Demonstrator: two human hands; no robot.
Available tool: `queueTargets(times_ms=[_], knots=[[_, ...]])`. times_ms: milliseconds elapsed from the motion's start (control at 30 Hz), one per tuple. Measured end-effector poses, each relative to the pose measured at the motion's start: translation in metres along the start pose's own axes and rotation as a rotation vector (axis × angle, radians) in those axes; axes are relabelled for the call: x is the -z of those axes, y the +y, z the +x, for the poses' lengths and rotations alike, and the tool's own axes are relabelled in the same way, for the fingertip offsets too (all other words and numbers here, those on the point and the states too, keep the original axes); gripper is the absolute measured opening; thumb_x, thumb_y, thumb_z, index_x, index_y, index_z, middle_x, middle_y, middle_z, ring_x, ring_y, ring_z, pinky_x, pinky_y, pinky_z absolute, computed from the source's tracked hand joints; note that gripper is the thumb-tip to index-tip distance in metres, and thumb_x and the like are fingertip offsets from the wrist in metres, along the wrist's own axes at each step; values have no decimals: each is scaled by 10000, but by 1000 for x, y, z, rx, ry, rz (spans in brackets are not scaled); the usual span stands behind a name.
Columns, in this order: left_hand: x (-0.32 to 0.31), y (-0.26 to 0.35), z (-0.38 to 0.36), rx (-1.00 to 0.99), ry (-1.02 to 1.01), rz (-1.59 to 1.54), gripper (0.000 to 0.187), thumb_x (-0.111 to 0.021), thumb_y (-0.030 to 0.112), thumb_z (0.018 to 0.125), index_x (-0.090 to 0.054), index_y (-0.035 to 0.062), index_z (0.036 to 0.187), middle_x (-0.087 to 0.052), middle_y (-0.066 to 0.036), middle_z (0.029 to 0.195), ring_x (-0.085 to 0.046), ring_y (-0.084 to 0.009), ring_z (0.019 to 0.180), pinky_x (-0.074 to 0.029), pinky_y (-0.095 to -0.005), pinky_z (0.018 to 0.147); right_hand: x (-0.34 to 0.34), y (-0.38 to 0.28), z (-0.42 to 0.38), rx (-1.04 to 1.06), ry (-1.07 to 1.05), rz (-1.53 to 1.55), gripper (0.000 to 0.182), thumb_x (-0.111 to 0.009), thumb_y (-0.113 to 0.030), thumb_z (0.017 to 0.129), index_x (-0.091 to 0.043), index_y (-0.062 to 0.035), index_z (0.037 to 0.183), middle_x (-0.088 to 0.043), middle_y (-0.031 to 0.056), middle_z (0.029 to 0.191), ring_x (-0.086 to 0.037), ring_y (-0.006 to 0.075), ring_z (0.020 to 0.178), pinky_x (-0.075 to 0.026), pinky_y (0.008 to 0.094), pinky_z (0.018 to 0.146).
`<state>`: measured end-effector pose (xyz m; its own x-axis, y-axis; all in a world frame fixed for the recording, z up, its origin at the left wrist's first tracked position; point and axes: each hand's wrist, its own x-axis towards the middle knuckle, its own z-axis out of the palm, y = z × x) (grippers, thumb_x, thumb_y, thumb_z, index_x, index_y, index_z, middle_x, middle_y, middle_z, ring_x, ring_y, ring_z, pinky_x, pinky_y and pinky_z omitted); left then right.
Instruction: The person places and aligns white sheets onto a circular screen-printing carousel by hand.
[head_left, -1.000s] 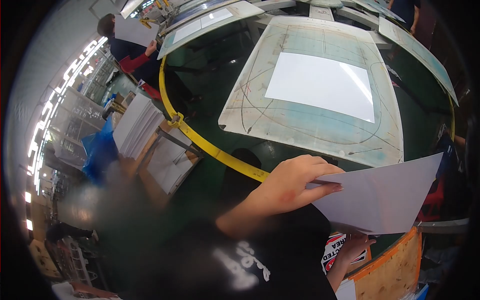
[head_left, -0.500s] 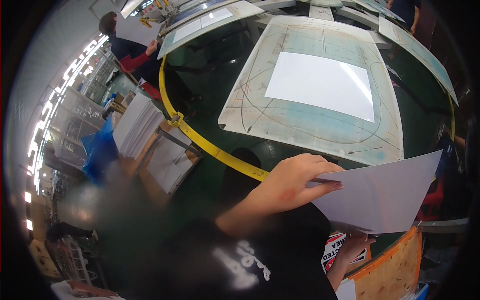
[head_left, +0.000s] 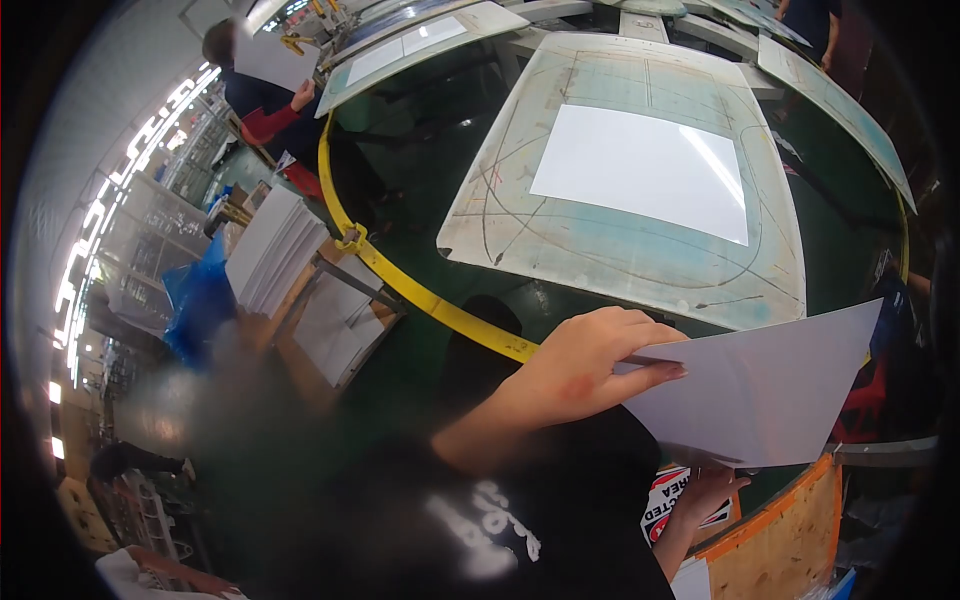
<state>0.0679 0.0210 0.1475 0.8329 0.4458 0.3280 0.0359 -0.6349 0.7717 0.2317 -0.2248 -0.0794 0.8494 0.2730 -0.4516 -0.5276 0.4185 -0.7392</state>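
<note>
My left hand (head_left: 608, 365) is closed on the upper left edge of a thin white sheet (head_left: 765, 385), with the thumb on the near face and the fingers over the edge. The sheet is tilted in front of my body. Below its lower edge is my right hand (head_left: 708, 488), touching the sheet there with one finger stretched to the right; its other fingers are partly hidden. Beyond the sheet, a second white sheet (head_left: 640, 165) lies flat on a worn, pale board (head_left: 590, 245) with dark curved lines drawn on it.
A yellow curved rail (head_left: 440, 315) runs round the boards. Left of it stand stacked white sheets (head_left: 275, 250) and a blue plastic bag (head_left: 200, 300). A wooden crate (head_left: 780, 530) is at lower right. Another person (head_left: 265, 100) holds a sheet at upper left; more people show at the edges.
My hands and the held sheet stay almost still; the sheet's right corner shifts very slightly. The person at upper left moves their head a little. An arm at lower left shifts slightly.
</note>
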Motion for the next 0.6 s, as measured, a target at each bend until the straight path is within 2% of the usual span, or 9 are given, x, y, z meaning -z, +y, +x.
queueTargets(times_ms=[167,300,600], knots=[[-8,-3,2,-5,-3,18,286,-601,288,837,-641,90,1039,-647,-107,931,-593,-284,886,-468,-363,759,-12,-9,-6,8,22,27,739,-144,-612,929,-289,-49,1385,-264,183,1432,-173,344,1359,-95,531,1100],[-25,3,9,7,0,19,286,-604,289,836,-642,87,1034,-647,-107,929,-593,-285,885,-467,-362,759,4,-18,9,-9,14,26,747,-147,-619,926,-269,-54,1399,-246,181,1445,-162,344,1365,-91,530,1102],[-7,-1,2,-7,23,-1,282,-615,276,827,-632,88,1036,-643,-106,912,-596,-285,853,-465,-361,742,-7,-10,-5,27,-30,-15,745,-154,-615,929,-260,-53,1406,-246,169,1448,-197,329,1350,-124,526,1089]])
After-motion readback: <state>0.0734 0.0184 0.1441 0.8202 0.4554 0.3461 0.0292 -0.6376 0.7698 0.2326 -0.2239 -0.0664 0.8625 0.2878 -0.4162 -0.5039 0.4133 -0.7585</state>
